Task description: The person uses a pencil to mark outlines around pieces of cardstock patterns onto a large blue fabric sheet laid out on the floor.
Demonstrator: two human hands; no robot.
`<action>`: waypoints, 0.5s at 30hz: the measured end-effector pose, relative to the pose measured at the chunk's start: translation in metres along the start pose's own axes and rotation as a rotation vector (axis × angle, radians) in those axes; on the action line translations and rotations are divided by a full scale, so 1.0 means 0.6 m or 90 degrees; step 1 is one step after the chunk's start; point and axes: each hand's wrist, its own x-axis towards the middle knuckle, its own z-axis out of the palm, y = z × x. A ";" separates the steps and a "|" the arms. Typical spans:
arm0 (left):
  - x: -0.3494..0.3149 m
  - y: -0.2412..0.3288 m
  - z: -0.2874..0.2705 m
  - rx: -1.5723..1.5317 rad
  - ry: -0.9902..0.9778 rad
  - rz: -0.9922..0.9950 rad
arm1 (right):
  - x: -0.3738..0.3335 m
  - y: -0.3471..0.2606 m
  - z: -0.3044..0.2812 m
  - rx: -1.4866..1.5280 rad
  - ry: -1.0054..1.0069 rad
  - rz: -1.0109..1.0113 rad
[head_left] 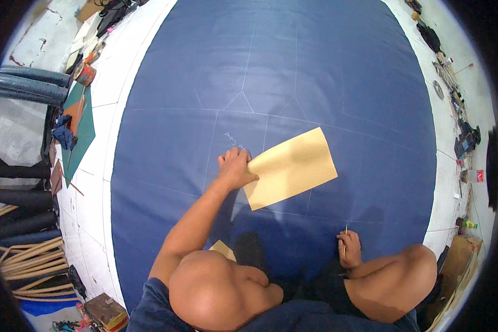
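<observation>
White tiled floor point(102, 133) shows around a wide blue sheet point(166, 133), seen from the head view with clutter along both sides. Marking looks well under way: pale lines point(267, 115) run across much of the sheet, and a small handwritten note point(233, 139) sits inside one outlined panel. No cuts show along these lines, so any cutting seems still undone; how many outlines remain to be drawn, I cannot tell. Yellow card point(296, 166) lies aslant over the lower lines, mostly to the right of the left hand point(238, 169), which grips its left edge with the thumb on top. Whether the whole card touches the sheet is unclear. Lower right, well apart from the card, the right hand point(350, 248) is closed around a thin pen point(345, 252). Another yellow piece point(223, 249) shows partly beside the left knee point(202, 285).
</observation>
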 end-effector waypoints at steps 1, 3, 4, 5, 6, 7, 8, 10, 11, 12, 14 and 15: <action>-0.002 0.001 -0.003 -0.001 0.000 0.002 | -0.002 0.001 -0.001 0.003 0.001 0.003; -0.007 0.003 -0.009 -0.092 0.014 -0.002 | 0.001 0.001 0.001 0.003 -0.007 0.006; -0.009 0.000 -0.014 -0.182 0.028 -0.008 | 0.002 0.000 0.001 0.002 -0.011 0.009; -0.012 -0.003 -0.021 -0.272 0.040 -0.014 | 0.005 -0.001 0.001 0.002 -0.010 0.005; -0.011 0.005 -0.035 -0.247 0.159 0.073 | 0.004 -0.002 -0.002 -0.001 -0.008 0.007; -0.008 0.010 -0.053 -0.223 0.279 0.161 | 0.004 -0.002 -0.004 -0.004 -0.007 0.010; -0.011 0.019 -0.073 -0.198 0.398 0.248 | 0.003 -0.002 -0.006 0.002 -0.011 0.011; -0.008 0.049 -0.100 -0.136 0.472 0.305 | -0.005 0.004 -0.015 0.004 -0.008 0.024; -0.017 0.049 -0.113 -0.092 0.515 0.319 | -0.001 0.002 -0.010 0.008 -0.010 0.024; -0.017 0.049 -0.110 -0.038 0.488 0.333 | 0.001 0.001 -0.007 0.009 -0.008 0.024; -0.013 0.048 -0.088 0.065 0.433 0.361 | 0.001 0.001 -0.008 0.007 -0.002 0.021; -0.008 0.038 -0.065 0.095 0.385 0.366 | 0.004 -0.002 -0.008 0.010 0.000 0.009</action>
